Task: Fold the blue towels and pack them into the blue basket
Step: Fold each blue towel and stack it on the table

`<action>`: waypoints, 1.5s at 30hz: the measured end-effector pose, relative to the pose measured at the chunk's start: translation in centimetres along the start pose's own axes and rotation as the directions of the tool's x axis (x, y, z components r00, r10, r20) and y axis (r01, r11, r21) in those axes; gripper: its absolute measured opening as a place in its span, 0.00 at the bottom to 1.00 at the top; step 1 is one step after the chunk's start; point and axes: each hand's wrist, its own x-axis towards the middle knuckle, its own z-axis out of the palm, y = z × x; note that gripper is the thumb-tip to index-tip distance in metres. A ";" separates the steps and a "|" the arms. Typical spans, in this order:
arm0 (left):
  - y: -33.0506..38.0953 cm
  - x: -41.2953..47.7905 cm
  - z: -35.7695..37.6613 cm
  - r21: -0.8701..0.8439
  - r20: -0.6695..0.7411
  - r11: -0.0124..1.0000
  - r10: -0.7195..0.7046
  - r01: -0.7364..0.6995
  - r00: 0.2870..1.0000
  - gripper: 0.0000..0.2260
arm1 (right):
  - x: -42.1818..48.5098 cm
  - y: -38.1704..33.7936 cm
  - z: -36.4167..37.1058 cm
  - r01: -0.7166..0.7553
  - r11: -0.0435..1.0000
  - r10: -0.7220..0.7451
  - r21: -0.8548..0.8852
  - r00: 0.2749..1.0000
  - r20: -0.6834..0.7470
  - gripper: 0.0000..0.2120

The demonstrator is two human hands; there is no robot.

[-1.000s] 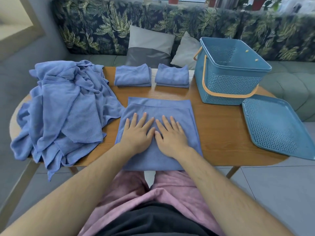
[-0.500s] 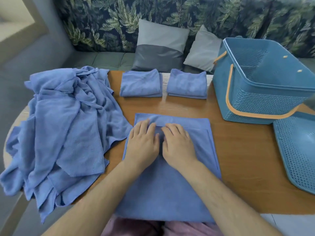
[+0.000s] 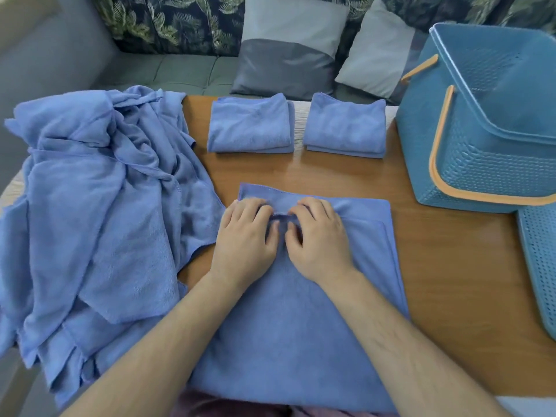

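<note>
Left hand [image 3: 244, 236] and right hand [image 3: 319, 239] together, fingers in a pinch near the far edge of the towel [image 3: 288, 332], bare table [image 3: 331, 173] beyond.

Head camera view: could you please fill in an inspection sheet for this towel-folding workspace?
Surface: wooden table, bare wood showing between the items.
Job's things: flat towel in front; two folded towels at the far edge, side by side; unfolded pile on the left; blue basket on the right, no towel visible inside.
Clutter: perforated lid lying beside the basket.
Hands: left hand and right hand both pinch the flat towel near its far edge.
Cables: nothing seen.
Surroundings: sofa with two grey cushions behind the table.
</note>
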 end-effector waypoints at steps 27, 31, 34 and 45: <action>0.4 -0.5 -0.9 0.015 -0.080 0.996 -0.084 0.085 0.993 0.05 | -2.8 7.7 -6.3 -0.024 1.000 0.024 0.001 0.992 -0.124 0.09; 0.0 0.0 -1.3 0.006 -0.013 0.995 -0.099 0.099 0.995 0.06 | -2.8 10.7 -7.4 -0.105 0.981 0.105 0.166 0.994 0.007 0.10; -1.4 1.5 -2.1 -0.048 0.113 0.994 -0.088 0.094 0.990 0.06 | -2.7 12.3 -8.1 -0.195 0.941 0.191 0.276 0.981 0.042 0.04; -3.4 3.9 -2.6 -0.294 0.198 0.913 -0.231 0.283 0.953 0.06 | -1.9 12.8 -8.1 -0.381 0.888 0.403 0.256 0.914 -0.036 0.08</action>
